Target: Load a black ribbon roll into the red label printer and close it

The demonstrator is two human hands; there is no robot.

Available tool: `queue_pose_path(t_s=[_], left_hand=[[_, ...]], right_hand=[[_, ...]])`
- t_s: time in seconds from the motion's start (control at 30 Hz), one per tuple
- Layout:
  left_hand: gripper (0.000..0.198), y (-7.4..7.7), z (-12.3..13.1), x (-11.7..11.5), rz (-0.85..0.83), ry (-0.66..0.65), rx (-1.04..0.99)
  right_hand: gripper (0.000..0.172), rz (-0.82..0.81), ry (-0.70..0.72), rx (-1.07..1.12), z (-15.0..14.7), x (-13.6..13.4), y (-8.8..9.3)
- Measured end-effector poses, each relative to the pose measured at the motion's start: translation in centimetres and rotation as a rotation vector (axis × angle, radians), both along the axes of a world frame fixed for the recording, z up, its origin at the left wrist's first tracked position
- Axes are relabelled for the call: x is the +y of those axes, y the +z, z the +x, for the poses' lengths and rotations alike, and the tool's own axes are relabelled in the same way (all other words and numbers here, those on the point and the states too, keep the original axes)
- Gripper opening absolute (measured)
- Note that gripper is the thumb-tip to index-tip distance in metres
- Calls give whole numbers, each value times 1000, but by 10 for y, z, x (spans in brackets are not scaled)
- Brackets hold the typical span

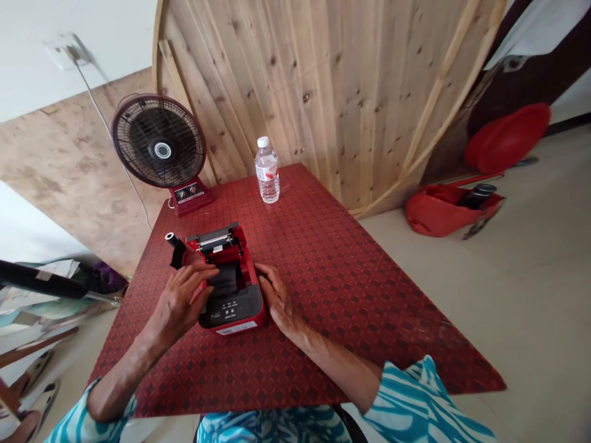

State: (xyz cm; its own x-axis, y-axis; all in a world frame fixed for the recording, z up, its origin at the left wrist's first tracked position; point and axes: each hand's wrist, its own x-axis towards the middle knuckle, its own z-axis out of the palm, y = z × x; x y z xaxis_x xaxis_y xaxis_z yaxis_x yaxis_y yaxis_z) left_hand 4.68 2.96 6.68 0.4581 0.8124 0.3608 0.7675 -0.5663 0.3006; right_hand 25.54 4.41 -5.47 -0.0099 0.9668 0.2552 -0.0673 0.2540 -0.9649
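Observation:
A small red and black label printer (233,307) stands on the table with its lid (217,239) raised. Black material shaped like a roll (227,278) lies in its open compartment. My left hand (184,292) reaches over the printer's left side, fingers on top of this black roll and thumb below them at its left end. Against the printer's right wall, my right hand (277,298) is curled, steadying it; some of its fingertips are hidden. Just left of the lid is a thin black roll with a white core (170,237), a black strip hanging from it.
A fan (161,147) and a water bottle (268,175) stand at the back of the red patterned table (323,295). Wooden boards (314,92) rise behind. On the floor to the right are a red bag (429,215) and a red basin (508,138). Someone's feet show at lower left.

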Motion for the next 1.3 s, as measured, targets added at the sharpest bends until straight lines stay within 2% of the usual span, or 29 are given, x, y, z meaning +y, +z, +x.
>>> queue_pose_path(t_s=[0.1, 0.23, 0.4, 0.53, 0.6, 0.73, 0.83, 0.93, 1.1, 1.3], left_hand=[[29, -1, -2, 18, 25, 10, 137], [33, 0, 4, 37, -81, -74, 214], [40, 4, 29, 41, -195, -145, 223], [42, 6, 37, 47, -369, -68, 149], [41, 7, 37, 55, -402, -25, 157], [35, 5, 39, 64, -383, 43, 404], [29, 1, 42, 61, -318, -9, 522], [26, -1, 44, 57, -292, -68, 534], [27, -2, 45, 63, -354, -24, 557], [28, -3, 42, 68, -362, -99, 508]], right_hand=[[32, 16, 7, 5, 0, 0, 0], [32, 23, -3, 4, -1, 1, 0], [31, 14, -13, 14, -2, 1, 0], [30, 9, -10, 21, -2, 1, 1], [30, 14, -20, 26, -2, 1, 1], [30, 18, -22, 24, -2, 2, 1], [30, 18, -24, 21, -3, 2, 0], [30, 18, -22, 17, -2, 2, 1], [31, 10, -6, 17, -1, 1, 2], [32, 10, -13, 13, -1, 2, 0]])
